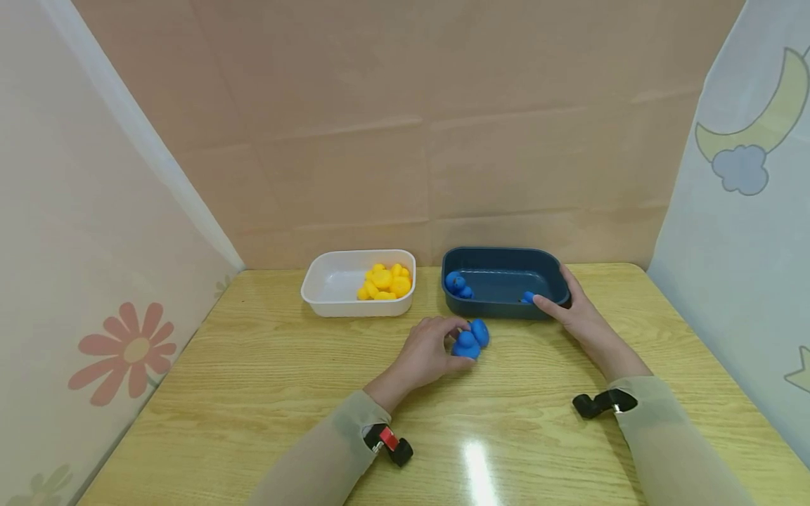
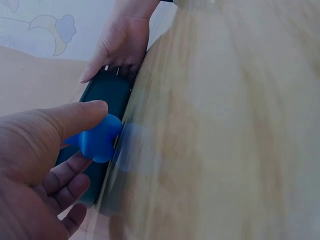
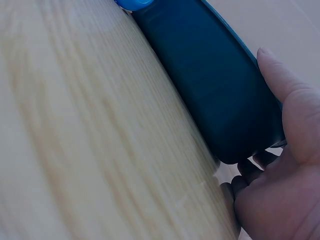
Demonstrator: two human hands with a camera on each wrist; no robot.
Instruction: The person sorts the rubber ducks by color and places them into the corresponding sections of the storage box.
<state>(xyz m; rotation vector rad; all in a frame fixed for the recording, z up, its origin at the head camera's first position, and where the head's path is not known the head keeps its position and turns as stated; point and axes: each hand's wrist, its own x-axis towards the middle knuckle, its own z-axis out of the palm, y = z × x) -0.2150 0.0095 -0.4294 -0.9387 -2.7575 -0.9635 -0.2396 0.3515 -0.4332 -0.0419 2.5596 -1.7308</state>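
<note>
Two small blue rubber ducks (image 1: 467, 345) are close together on the wooden table, in front of a dark blue plastic box (image 1: 500, 309). My left hand (image 1: 432, 351) pinches the nearer duck between thumb and fingers; the left wrist view shows the thumb along the top of the blue duck (image 2: 101, 139). At the box's right end, my right hand (image 1: 585, 320) holds the box, its thumb over the front rim and its fingers around the outside. More blue ducks (image 1: 457, 284) lie inside at the left, and a small blue piece shows near the right thumb.
A white plastic box (image 1: 357, 308) stands left of the dark one, with several yellow ducks (image 1: 382, 281) heaped in its right half. Behind both boxes rises a brown paper-like backdrop (image 1: 430, 140). Printed cloth panels border the wooden table (image 1: 272, 393) on either side.
</note>
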